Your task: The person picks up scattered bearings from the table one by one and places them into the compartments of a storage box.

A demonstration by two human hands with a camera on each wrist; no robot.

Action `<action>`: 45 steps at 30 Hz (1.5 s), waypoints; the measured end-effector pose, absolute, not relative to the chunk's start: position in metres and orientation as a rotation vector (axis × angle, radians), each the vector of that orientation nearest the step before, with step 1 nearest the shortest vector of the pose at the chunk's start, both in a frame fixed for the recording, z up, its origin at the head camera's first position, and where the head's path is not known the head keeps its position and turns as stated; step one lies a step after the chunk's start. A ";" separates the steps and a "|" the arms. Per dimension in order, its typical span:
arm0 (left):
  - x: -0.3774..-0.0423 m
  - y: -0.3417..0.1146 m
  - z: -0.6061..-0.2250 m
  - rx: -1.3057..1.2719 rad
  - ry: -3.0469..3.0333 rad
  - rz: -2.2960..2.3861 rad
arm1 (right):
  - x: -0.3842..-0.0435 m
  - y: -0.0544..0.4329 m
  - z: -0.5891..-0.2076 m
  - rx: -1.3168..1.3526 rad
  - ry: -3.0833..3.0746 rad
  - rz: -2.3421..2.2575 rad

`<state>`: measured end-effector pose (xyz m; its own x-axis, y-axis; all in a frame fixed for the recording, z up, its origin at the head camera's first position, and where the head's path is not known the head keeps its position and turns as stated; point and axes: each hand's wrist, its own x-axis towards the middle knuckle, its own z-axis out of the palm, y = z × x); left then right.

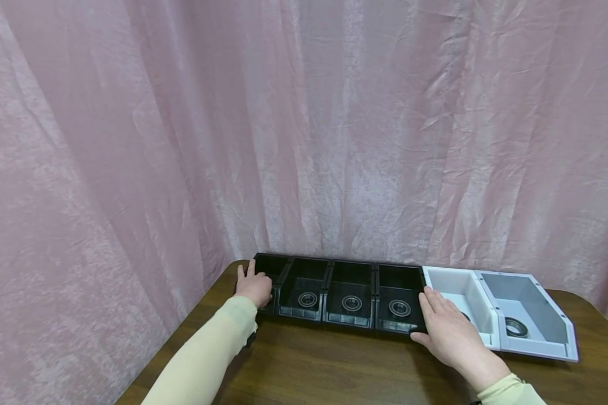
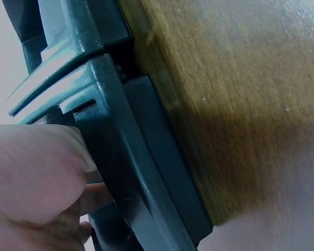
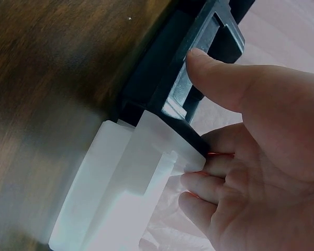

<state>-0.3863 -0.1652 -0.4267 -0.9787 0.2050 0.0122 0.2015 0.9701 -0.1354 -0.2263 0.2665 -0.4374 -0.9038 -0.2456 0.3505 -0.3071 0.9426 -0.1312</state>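
Several black plastic bins stand side by side in a row. My left hand [image 1: 255,288] reaches over the leftmost black bin [image 1: 273,262], its fingers spread near the left wall; the left wrist view shows the thumb side at the bin's front lip [image 2: 115,136]. My right hand [image 1: 448,329] lies with straight fingers where the rightmost black bin [image 1: 400,275] meets a white bin [image 1: 448,275]. In the right wrist view its thumb touches the black front edge [image 3: 186,78]. Ring-shaped bearings [image 1: 352,304] lie in the bins; one in the white bin is mostly hidden by the right hand.
A light grey bin [image 1: 542,334] with a bearing [image 1: 515,327] ends the row on the right. The row stands along the back of a brown wooden table [image 1: 329,365]. Behind it hangs a pink curtain [image 1: 334,140].
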 end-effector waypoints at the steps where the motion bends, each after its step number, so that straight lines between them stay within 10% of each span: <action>1: -0.385 -0.165 -0.426 -0.315 -3.093 0.208 | -0.226 0.266 -0.438 0.406 -2.765 0.263; 45: -0.238 -0.114 -0.362 -0.955 -2.363 0.067 | -0.221 0.264 -0.440 0.425 -2.748 0.276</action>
<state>-0.2378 -0.1145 -0.3621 -0.5733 0.6500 0.4988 0.6206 0.7420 -0.2536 -0.2205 0.2642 -0.4404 -0.8956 -0.2569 0.3633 -0.3240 0.9361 -0.1369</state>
